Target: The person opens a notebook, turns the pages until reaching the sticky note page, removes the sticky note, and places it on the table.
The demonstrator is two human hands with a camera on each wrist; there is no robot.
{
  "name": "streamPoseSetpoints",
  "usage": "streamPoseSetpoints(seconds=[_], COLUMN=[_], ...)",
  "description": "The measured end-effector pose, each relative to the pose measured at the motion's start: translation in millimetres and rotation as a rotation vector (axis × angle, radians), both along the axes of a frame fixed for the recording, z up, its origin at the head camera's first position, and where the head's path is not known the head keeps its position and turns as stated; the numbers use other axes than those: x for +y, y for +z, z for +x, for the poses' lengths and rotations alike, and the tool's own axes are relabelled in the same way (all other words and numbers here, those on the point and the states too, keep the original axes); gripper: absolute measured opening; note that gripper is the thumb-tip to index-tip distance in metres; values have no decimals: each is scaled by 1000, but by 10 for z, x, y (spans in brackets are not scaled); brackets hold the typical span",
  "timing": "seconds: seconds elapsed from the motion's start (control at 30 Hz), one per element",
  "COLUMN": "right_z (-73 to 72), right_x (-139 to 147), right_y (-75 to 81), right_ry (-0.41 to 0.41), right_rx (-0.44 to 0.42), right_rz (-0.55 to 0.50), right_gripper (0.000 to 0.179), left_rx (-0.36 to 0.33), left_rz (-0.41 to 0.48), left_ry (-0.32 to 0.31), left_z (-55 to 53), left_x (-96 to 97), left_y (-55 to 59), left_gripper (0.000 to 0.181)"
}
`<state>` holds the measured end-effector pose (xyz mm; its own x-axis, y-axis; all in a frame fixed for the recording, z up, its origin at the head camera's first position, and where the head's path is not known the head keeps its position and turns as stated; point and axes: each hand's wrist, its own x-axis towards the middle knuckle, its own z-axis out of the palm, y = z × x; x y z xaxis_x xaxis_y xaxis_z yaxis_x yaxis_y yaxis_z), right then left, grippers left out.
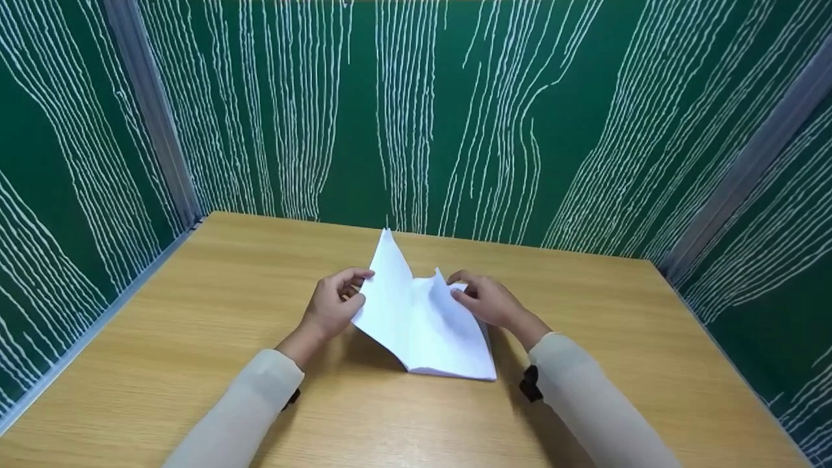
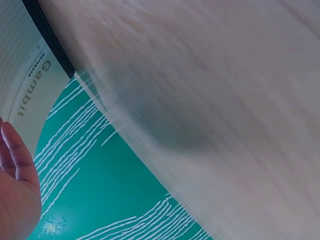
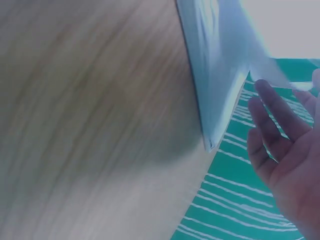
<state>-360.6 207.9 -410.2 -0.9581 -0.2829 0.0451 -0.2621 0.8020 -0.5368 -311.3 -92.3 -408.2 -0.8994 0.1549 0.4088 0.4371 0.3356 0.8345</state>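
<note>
An open notebook [image 1: 448, 331] with white pages stands over the wooden table, its left part raised and its right part lying lower. The left hand [image 1: 335, 302] grips the raised part at its outer edge, thumb on the page side. In the left wrist view the cover [image 2: 30, 80] shows the words "Gambit" and "NOTEBOOK" beside a dark spine strip. At the upper right of the notebook, the right hand [image 1: 487, 299] pinches a lifted, curling page [image 1: 445, 292] between thumb and forefinger. Its other fingers [image 3: 270, 107] spread loosely in the right wrist view.
The wooden table [image 1: 195, 312] extends around the notebook on all sides. Green panels with white wavy lines [image 1: 351, 143] rise behind and beside it, joined by grey posts [image 1: 156, 110]. Both forearms wear light sleeves [image 1: 240, 409], with dark straps at the wrists.
</note>
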Motion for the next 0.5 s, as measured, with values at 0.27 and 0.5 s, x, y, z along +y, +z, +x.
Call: streamPoseSetpoints(seconds=[0.27, 0.5], right_z=[105, 153], right_x=[-175, -296], right_y=[25, 52], right_ry=[109, 179], right_rx=[4, 34], right_rz=[191, 281], right_gripper=[28, 36], left_rx=[-9, -24], left_rz=[-14, -3], left_ry=[-15, -20], left_z=[198, 11], left_x=[39, 14], left_y=[223, 43], left_gripper=[37, 37])
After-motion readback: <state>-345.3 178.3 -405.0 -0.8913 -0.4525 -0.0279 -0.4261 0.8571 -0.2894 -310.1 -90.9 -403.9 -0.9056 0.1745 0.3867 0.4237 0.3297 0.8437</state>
